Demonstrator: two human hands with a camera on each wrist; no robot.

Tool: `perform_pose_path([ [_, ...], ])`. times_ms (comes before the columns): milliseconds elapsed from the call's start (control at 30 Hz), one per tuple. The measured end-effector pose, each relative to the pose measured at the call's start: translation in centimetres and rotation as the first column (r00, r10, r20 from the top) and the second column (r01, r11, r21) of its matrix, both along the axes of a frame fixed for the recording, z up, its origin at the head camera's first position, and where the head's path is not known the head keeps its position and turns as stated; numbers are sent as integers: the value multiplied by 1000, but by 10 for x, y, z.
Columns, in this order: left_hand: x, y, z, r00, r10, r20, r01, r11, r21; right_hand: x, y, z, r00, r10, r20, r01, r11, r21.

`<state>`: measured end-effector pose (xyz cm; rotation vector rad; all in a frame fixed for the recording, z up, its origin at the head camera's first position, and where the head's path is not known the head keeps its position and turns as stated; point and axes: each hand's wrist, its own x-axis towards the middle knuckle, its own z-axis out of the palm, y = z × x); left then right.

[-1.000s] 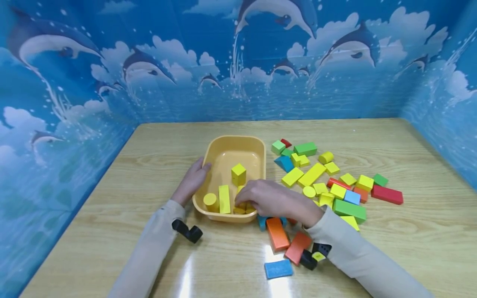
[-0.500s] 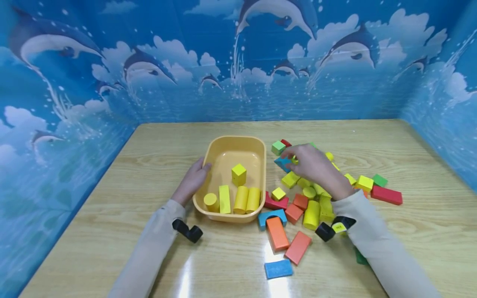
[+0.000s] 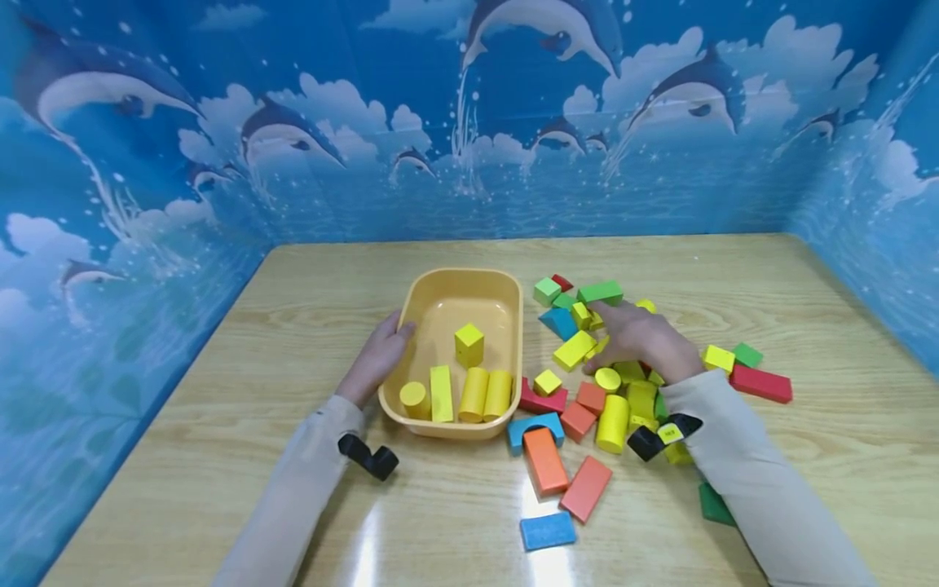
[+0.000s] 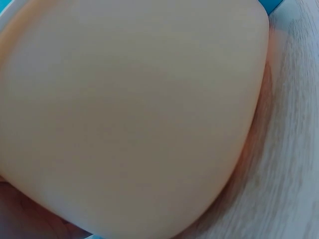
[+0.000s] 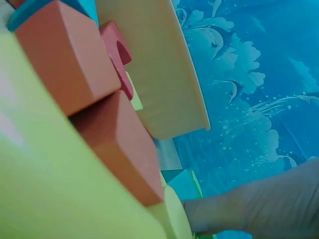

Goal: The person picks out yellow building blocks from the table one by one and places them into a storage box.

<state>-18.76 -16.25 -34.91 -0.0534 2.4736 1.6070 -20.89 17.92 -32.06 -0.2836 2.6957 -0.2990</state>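
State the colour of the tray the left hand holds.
Light tan-orange; the tray shows best in the head view.

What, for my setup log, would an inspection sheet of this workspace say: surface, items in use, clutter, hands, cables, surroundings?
Surface: wood-grain table, shiny on its near side.
Items in use: tray with five yellow blocks visible inside; loose yellow blocks to its right.
Clutter: a red block, orange block, blue block, green block and others around the loose yellow ones.
Hands: left hand grips the tray's side; right hand, thumb and finger apart, is among the loose blocks.
Cables: nothing seen.
Surroundings: dolphin-print backdrop.
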Motion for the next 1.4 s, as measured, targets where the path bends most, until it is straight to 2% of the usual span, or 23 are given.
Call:
perform_pose_path([
  [167,0,-1,-3,1000,0,-4,0,1000,-10,0,-2,-1,999,-13,-39,13,1000,-4],
  [300,-1,0,-2,1000,4,3,-3,1000,-19,4,-4,8,990,-19,-139,13,999,-43],
  [367,-2,1,0,1000,3,16,-3,1000,-20,8,-7,16,977,11,-214,-30,996,-88],
  [433,-3,1,0,1000,3,26,-3,1000,-26,13,-13,24,954,55,-296,-106,981,-161],
  [533,-4,0,1,999,3,43,-1,1000,-30,23,-25,32,899,119,-422,-259,920,-293],
  [667,-2,-1,1,999,5,40,-4,1000,-28,41,-51,35,814,143,-563,-429,802,-416],
  [767,-1,-2,1,1000,9,30,-9,1000,-22,50,-74,28,726,197,-659,-571,707,-418],
  [833,-1,-3,0,1000,11,25,-10,1000,-19,54,-87,21,672,266,-692,-656,648,-388],
  [900,-1,-3,-1,1000,6,23,-5,1000,-25,56,-98,13,628,339,-701,-715,607,-347],
  [933,-1,-3,-2,1000,3,24,-2,1000,-25,57,-101,10,618,370,-693,-730,598,-331],
  [1000,-1,-2,-2,1000,-3,20,3,1000,-30,61,-106,6,606,411,-681,-743,599,-300],
  [1200,-3,0,-1,1000,-8,0,8,999,-35,72,-111,6,606,476,-637,-751,606,-263],
  [1333,-3,0,-1,1000,-13,0,13,1000,-19,73,-111,4,604,561,-566,-751,638,-169],
  [1400,-2,0,-1,1000,-10,8,10,1000,-17,71,-110,4,615,588,-525,-745,651,-144],
])
